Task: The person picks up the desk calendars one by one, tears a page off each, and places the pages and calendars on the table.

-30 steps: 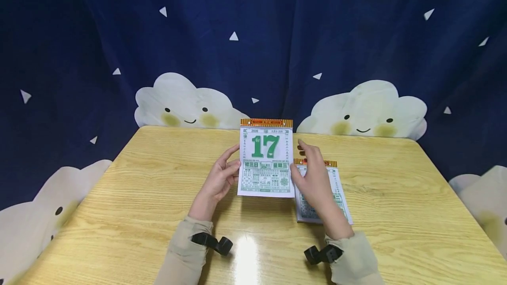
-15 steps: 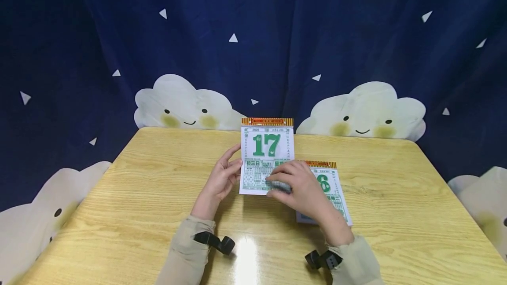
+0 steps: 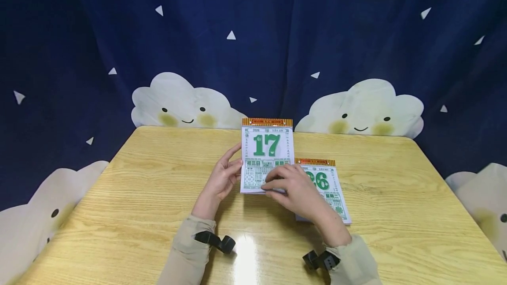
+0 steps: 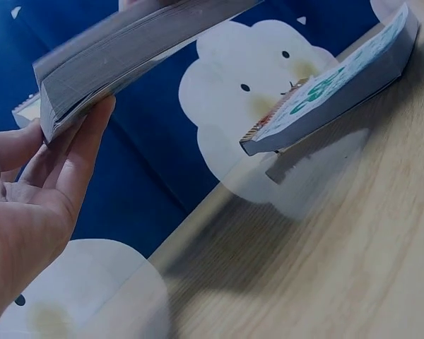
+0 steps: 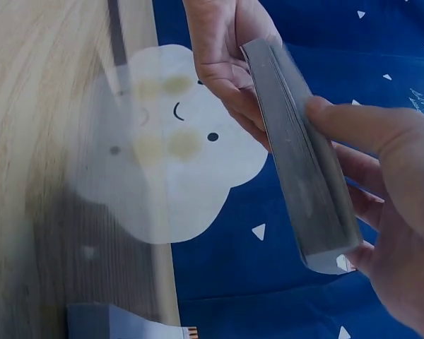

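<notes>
A tear-off calendar (image 3: 266,145) showing a green 17 is raised over the table, its face toward me. My left hand (image 3: 222,178) holds it by the left edge, thumb in front and fingers behind. Over the lower right of the page, my right hand (image 3: 295,188) grips the bottom of the pad. In the right wrist view, its thumb touches the page edges of the calendar (image 5: 304,176), which are slightly fanned; its fingers lie along the face. Behind that hand a second tear-off calendar (image 3: 326,181) with a green 26 lies on the table, partly covered.
The wooden table (image 3: 396,214) spreads out on both sides of the hands. A dark blue curtain (image 3: 261,34) with white clouds and triangles hangs along its back and sides. Black cameras are strapped to both wrists, such as the left wrist camera (image 3: 225,244).
My right hand has moved left from beside the raised calendar onto its lower page, uncovering more of the second calendar. My left hand and the raised calendar have stayed nearly still.
</notes>
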`<state>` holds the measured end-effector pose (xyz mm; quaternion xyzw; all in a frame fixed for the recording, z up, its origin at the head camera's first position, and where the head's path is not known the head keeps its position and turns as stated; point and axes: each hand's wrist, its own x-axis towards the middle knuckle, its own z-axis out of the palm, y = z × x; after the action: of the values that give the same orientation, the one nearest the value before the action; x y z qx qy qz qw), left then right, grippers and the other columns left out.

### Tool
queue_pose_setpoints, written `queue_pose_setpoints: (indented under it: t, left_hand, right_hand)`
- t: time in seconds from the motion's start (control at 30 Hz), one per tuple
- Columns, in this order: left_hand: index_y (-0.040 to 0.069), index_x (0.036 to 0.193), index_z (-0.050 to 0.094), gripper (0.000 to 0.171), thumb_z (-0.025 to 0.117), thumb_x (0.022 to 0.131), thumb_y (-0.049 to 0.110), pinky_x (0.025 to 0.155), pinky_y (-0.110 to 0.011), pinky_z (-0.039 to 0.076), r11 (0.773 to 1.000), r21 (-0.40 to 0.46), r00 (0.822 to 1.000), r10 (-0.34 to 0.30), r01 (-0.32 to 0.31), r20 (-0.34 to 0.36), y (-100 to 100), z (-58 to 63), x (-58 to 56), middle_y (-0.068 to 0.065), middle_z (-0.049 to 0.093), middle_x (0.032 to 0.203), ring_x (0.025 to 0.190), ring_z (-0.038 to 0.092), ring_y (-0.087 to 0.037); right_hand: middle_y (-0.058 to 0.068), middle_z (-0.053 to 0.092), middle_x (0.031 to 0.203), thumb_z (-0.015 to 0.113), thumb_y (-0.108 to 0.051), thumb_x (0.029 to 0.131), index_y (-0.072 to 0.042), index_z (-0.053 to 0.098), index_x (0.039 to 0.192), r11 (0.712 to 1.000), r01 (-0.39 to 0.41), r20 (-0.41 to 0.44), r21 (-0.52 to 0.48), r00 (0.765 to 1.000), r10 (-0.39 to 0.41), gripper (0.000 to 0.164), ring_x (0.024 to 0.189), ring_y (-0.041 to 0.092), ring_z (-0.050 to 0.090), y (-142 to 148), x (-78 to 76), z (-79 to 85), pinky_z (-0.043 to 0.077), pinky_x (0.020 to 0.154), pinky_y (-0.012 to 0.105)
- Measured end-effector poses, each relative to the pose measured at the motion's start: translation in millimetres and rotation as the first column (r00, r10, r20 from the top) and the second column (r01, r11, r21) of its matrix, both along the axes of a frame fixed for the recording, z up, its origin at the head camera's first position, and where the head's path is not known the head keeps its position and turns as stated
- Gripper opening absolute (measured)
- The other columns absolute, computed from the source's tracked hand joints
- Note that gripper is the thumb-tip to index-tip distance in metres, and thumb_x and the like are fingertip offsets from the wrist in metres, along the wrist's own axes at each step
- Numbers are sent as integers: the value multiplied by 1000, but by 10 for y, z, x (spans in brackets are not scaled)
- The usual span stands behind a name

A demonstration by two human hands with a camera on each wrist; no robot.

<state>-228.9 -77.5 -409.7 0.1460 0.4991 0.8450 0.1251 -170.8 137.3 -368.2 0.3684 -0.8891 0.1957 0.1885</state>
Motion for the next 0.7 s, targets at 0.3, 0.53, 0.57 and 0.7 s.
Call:
queue_pose_setpoints:
  t: [0.3, 0.53, 0.57, 0.7]
  left_hand:
    - [5, 144, 19, 56, 35, 92, -7, 70, -28, 55, 1000, -4, 1000, -5, 5, 4, -7, -41, 21, 2, 70, 93, 80, 67, -14]
    - [6, 144, 20, 55, 35, 93, -6, 70, -28, 54, 1000, 3, 1000, -5, 5, 16, -8, -54, 25, 2, 70, 93, 80, 67, -13]
    - [5, 144, 20, 55, 36, 93, -6, 70, -27, 54, 1000, 5, 1000, -5, 5, 16, -9, -55, 25, 2, 70, 93, 80, 67, -13]
    - [5, 144, 18, 56, 36, 92, -6, 71, -27, 54, 1000, 15, 1000, -12, 12, 11, -21, -54, 23, 2, 70, 93, 79, 67, -13]
  right_hand:
    - [-13, 64, 83, 71, -21, 77, -23, 71, 79, 998, 46, -68, -47, 996, -49, 3, 85, 6, 58, -77, 48, -17, 46, 78, 26]
    - [-13, 62, 77, 73, -18, 74, -21, 69, 74, 992, 55, -75, -117, 995, -64, 5, 74, 3, 57, -93, 56, 5, 47, 71, 25]
    - [-13, 62, 77, 73, -17, 74, -21, 68, 74, 990, 58, -72, -127, 995, -67, 6, 73, 3, 57, -92, 58, 10, 47, 71, 25]
    - [-13, 62, 76, 72, -17, 75, -21, 68, 74, 982, 68, -35, -179, 997, -75, 6, 72, 3, 56, -85, 60, 20, 48, 69, 24]
